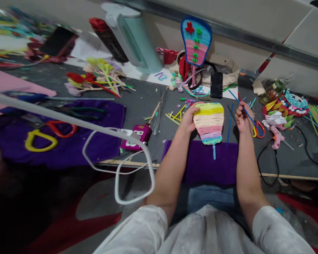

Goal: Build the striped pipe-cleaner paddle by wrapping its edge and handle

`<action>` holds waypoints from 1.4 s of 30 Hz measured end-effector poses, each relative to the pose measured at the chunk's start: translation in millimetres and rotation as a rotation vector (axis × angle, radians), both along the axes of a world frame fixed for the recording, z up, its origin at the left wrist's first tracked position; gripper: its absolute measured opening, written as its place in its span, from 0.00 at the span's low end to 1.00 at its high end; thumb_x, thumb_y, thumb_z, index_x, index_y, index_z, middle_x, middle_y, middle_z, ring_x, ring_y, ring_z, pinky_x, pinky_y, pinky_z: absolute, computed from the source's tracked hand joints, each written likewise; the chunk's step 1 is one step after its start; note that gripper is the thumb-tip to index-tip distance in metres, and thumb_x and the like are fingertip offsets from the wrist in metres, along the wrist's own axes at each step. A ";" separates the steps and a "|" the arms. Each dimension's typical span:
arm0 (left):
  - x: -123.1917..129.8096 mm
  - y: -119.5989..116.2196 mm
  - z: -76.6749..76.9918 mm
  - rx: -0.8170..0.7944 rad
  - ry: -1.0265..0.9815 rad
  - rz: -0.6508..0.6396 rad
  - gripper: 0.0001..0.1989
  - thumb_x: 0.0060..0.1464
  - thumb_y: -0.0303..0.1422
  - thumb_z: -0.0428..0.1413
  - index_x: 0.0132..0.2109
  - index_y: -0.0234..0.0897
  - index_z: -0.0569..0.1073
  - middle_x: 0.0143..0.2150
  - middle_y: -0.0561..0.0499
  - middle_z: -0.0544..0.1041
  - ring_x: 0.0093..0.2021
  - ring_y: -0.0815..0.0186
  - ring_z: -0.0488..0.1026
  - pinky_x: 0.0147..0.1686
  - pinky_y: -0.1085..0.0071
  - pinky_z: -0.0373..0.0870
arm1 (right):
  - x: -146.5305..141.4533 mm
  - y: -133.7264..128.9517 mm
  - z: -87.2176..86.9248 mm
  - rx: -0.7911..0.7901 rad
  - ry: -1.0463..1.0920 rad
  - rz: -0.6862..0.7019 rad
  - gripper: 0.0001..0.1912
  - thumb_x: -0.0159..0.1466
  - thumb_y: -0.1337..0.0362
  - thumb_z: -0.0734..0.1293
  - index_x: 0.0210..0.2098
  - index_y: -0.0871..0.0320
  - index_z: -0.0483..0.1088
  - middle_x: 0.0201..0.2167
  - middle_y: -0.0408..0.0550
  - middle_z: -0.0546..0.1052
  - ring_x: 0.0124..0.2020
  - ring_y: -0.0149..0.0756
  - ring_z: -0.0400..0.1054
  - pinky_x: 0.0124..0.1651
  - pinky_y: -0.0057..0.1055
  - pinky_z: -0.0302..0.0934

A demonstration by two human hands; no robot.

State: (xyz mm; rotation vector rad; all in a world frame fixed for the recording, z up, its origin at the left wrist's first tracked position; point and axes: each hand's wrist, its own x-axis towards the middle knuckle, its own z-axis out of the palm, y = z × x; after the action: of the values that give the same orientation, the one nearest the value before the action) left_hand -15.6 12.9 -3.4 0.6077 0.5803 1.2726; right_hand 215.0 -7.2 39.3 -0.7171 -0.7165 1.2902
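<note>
Nearby, scissors (263, 132) beside right hand (244, 117), white tube (69, 117) across foreground

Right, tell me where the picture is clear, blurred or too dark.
In the head view, the striped piece is fairly clear; in the head view's upper left, the coloured strips smear; in the head view's lower left, it is nearly too dark for detail.

Dim, uneven light leaves the lower left nearly black, and the upper left blurs.
</note>
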 end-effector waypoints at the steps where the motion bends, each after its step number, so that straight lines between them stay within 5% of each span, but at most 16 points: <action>1: -0.5 -0.8 0.9 -0.008 0.023 0.014 0.16 0.41 0.27 0.58 0.42 0.36 0.73 0.39 0.48 0.79 0.43 0.56 0.76 0.48 0.58 0.70 | 1.8 -1.3 2.5 0.018 0.046 -0.019 0.05 0.60 0.64 0.65 0.36 0.55 0.71 0.27 0.40 0.74 0.25 0.24 0.69 0.21 0.18 0.59; 4: -3.2 -4.8 6.0 -0.014 0.091 0.065 0.13 0.41 0.30 0.60 0.38 0.36 0.73 0.34 0.50 0.78 0.37 0.60 0.76 0.41 0.63 0.72 | 3.8 -7.0 11.1 0.093 0.118 -0.122 0.08 0.62 0.68 0.62 0.39 0.53 0.71 0.35 0.43 0.76 0.36 0.27 0.72 0.28 0.20 0.64; 9: -6.1 -12.5 17.8 0.038 0.157 0.160 0.11 0.41 0.31 0.62 0.35 0.35 0.74 0.30 0.52 0.77 0.29 0.65 0.74 0.33 0.70 0.70 | 4.0 -10.7 19.4 0.108 0.066 -0.253 0.07 0.65 0.60 0.63 0.31 0.54 0.68 0.18 0.35 0.64 0.14 0.20 0.55 0.14 0.17 0.48; 12: -5.2 -15.9 23.4 0.056 0.180 0.173 0.13 0.42 0.33 0.62 0.38 0.36 0.75 0.32 0.51 0.78 0.32 0.63 0.75 0.35 0.68 0.70 | -2.7 -9.4 18.7 0.078 -0.032 -0.264 0.11 0.65 0.54 0.62 0.32 0.54 0.66 0.16 0.33 0.60 0.11 0.20 0.46 0.13 0.19 0.43; 21: -2.6 -19.6 30.6 0.072 0.182 0.225 0.15 0.39 0.38 0.67 0.34 0.36 0.75 0.29 0.54 0.76 0.27 0.70 0.72 0.31 0.73 0.68 | -39.5 -3.6 9.1 0.031 -0.171 -0.219 0.17 0.59 0.49 0.67 0.34 0.56 0.64 0.21 0.38 0.74 0.13 0.20 0.55 0.16 0.20 0.48; 42: -13.0 -17.0 42.3 0.271 0.495 0.340 0.14 0.35 0.36 0.69 0.25 0.36 0.72 0.18 0.57 0.66 0.19 0.75 0.60 0.20 0.77 0.55 | -45.6 1.1 14.5 0.066 -0.232 -0.231 0.20 0.59 0.44 0.64 0.34 0.54 0.62 0.24 0.39 0.75 0.14 0.21 0.56 0.16 0.21 0.47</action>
State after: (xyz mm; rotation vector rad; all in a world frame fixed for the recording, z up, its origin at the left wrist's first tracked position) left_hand -28.6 -4.2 38.9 1.1010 0.9576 1.5425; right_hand 169.4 -6.1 53.7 -0.8780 -0.8334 0.9781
